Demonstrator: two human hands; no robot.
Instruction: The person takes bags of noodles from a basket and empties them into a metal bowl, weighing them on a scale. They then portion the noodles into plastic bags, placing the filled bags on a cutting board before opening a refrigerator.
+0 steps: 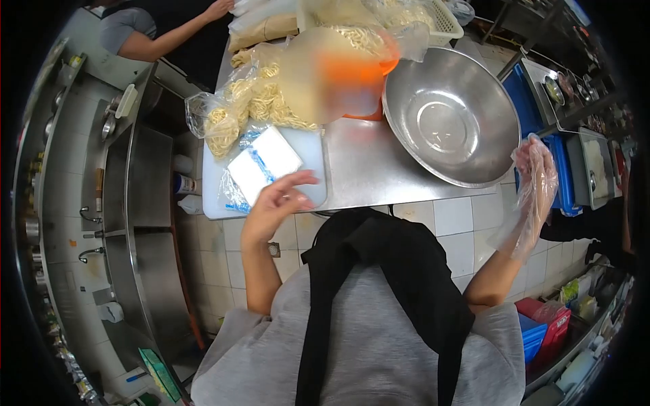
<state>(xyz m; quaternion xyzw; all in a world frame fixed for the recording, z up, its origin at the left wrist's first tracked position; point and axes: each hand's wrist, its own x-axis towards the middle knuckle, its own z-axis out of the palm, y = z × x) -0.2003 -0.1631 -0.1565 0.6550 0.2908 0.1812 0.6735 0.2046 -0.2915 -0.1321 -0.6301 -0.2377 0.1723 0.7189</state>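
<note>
My left hand [283, 203] is bare and open, with thumb and fingers apart. It hovers by the near corner of a white packet with a blue stripe [276, 154], which lies with crumpled clear plastic on a white cutting board [313, 189]. A loose clear plastic glove covers my right hand [536, 169], whose fingers are loosely bent and hold nothing visible. That hand is right beside the rim of a large steel bowl [447, 122], which has nothing in it. Thick pale noodles [267, 101] spill from clear bags at the board's far side.
An orange container [362, 74], partly blurred, stands left of the bowl. Behind it are more bagged noodles and a cream plastic basket [447, 24]. Another person's arm [179, 37] reaches in at the far left. Steel sinks [152, 176] run along the left; blue tubs [558, 169] stand right.
</note>
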